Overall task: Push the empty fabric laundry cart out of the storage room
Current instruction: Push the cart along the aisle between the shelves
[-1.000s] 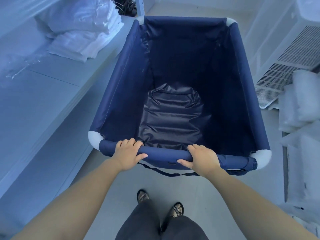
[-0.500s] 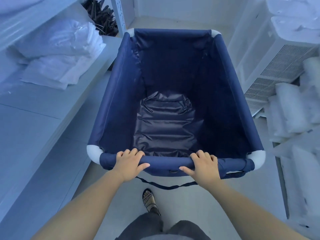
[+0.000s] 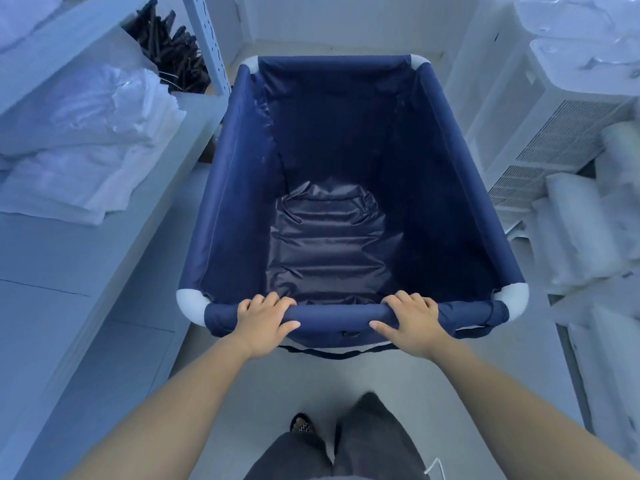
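Note:
A navy blue fabric laundry cart point(image 3: 235, 188) with white corner pieces stands in front of me in a narrow aisle. Nothing lies inside it; only its dark wrinkled bottom shows. My left hand point(image 3: 263, 322) grips the padded near rail left of centre. My right hand point(image 3: 412, 323) grips the same rail right of centre, fingers curled over the top. A dark strap hangs in a loop below the rail.
White shelving point(image 3: 114, 244) runs along the left, close to the cart, holding folded white linen point(image 3: 86, 143) and black hangers point(image 3: 169, 46). On the right stand white vented units point(image 3: 554, 109) and stacked white bundles point(image 3: 588, 230). A wall point(image 3: 339, 19) lies beyond the cart.
The cart and I have moved forward along the aisle; the linen on the shelf has slid back toward me, and the hangers and far wall have come into view. Both hands keep their grip.

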The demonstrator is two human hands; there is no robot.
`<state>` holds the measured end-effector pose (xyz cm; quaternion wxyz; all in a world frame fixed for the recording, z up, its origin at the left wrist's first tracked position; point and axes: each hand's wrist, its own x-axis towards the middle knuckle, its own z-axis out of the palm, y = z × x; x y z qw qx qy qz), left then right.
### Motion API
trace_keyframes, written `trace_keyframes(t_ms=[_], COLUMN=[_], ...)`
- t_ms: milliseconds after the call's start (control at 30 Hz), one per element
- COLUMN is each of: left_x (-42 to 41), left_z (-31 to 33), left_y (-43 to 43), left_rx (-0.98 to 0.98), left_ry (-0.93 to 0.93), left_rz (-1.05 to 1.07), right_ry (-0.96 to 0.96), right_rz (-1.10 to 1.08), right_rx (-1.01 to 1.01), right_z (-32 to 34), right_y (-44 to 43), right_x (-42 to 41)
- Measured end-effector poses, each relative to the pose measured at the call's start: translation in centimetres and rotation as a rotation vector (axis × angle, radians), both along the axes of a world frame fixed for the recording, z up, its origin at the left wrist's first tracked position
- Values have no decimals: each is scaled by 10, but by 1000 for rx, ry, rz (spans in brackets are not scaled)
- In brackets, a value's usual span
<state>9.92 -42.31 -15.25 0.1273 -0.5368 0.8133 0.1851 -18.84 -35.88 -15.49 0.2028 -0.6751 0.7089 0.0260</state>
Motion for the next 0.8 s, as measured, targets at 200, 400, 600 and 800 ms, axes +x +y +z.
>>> trace_keyframes(t_ms=[200, 400, 600, 800], left_x=[-11, -29, -55, -81], left_z=[0, 1, 9, 17], left_y=[-58, -123, -193, -244], left_rx=[-33, -71, -46, -56], left_ry=[-25, -52, -94, -133], left_rz=[-10, 22, 65, 105], right_ry=[-12, -43, -39, 64], right_rz=[18, 53, 99, 117], right_rx=[48, 105, 180, 153], right_z=[-2, 1, 8, 14], right_y=[-61, -134, -214, -273], right_x=[-12, -31, -56, -67])
